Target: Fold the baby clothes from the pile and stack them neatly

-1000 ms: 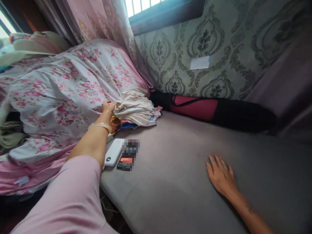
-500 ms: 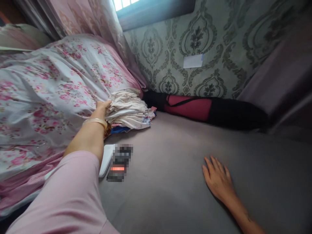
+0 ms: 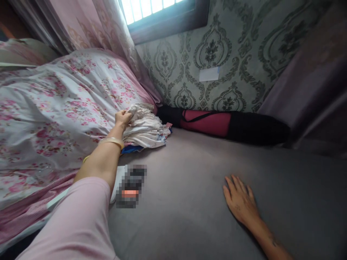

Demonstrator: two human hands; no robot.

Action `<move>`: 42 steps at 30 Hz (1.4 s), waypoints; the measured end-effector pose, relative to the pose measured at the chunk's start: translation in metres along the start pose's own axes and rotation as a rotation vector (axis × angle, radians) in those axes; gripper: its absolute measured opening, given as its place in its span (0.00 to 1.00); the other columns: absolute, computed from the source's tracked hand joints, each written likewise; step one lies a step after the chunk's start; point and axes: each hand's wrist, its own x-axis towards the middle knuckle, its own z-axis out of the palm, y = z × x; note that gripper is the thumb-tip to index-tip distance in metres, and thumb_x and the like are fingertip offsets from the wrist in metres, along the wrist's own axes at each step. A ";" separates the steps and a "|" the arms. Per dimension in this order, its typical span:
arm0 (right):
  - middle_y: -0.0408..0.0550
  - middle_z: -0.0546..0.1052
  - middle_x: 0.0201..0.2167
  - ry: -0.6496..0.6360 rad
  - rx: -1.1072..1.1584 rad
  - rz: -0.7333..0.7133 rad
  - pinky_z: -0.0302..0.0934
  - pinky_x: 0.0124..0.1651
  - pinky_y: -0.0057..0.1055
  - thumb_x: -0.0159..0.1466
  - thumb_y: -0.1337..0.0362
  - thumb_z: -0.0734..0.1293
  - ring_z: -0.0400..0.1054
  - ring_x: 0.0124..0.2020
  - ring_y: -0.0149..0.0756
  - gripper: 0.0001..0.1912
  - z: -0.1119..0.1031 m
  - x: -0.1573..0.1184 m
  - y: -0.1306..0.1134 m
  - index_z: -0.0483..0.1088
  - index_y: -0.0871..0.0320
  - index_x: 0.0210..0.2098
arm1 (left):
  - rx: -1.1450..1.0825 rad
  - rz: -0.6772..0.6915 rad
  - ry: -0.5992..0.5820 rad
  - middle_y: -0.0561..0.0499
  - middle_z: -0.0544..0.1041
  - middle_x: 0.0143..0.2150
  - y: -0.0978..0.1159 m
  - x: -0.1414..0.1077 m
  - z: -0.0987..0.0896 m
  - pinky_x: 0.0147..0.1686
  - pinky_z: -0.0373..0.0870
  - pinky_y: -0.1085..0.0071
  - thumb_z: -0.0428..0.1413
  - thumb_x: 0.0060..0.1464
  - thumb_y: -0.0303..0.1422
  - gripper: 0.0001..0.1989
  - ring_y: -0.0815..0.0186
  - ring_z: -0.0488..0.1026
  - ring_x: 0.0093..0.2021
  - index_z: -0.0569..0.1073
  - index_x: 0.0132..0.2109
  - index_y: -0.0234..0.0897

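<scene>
My left hand is closed on the near left edge of a pale cream cloth, the top one of a stack of folded cloths. A bracelet circles that wrist. Blue and patterned pieces show at the bottom of the stack, partly behind my forearm. Out to the right, my right hand rests palm down on the grey bed sheet, fingers spread and nothing in them.
By my left forearm lie a white flat object and a blurred-out dark item. Floral bedding is heaped at left. A long black and maroon bag lies against the patterned wall, below a window.
My left hand has risen slightly at the stack, its fingers now pinching the top cloth and lifting its edge. My right hand stays flat on the sheet. The view has tilted up a little.
</scene>
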 end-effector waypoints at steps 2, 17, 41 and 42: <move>0.57 0.60 0.64 0.000 0.004 -0.002 0.43 0.64 0.51 0.67 0.55 0.45 0.50 0.65 0.48 0.32 -0.001 0.000 0.000 0.62 0.62 0.62 | -0.168 0.049 -0.058 0.54 0.71 0.28 0.015 -0.009 0.010 0.28 0.65 0.75 0.52 0.43 0.28 0.18 0.72 0.65 0.25 0.71 0.44 0.28; 0.60 0.60 0.64 -0.024 0.078 0.006 0.42 0.64 0.52 0.68 0.57 0.49 0.50 0.66 0.51 0.29 -0.009 -0.001 -0.002 0.62 0.64 0.62 | -0.425 0.315 -0.752 0.51 0.75 0.34 0.058 -0.165 0.114 0.34 0.66 0.73 0.55 0.45 0.38 0.20 0.66 0.70 0.34 0.74 0.44 0.31; 0.50 0.69 0.58 -0.060 1.122 -0.309 0.52 0.63 0.39 0.60 0.62 0.66 0.60 0.61 0.38 0.14 -0.066 0.006 0.022 0.74 0.53 0.45 | -0.408 0.236 -1.701 0.53 0.73 0.27 0.105 -0.331 0.098 0.21 0.58 0.80 0.60 0.47 0.35 0.15 0.74 0.64 0.24 0.78 0.43 0.33; 0.50 0.72 0.55 -0.080 1.126 -0.304 0.54 0.62 0.40 0.59 0.61 0.67 0.63 0.59 0.39 0.11 -0.067 0.006 0.022 0.75 0.54 0.41 | -0.391 0.250 -1.703 0.53 0.73 0.28 0.104 -0.329 0.096 0.20 0.57 0.80 0.60 0.48 0.36 0.17 0.74 0.63 0.23 0.78 0.44 0.33</move>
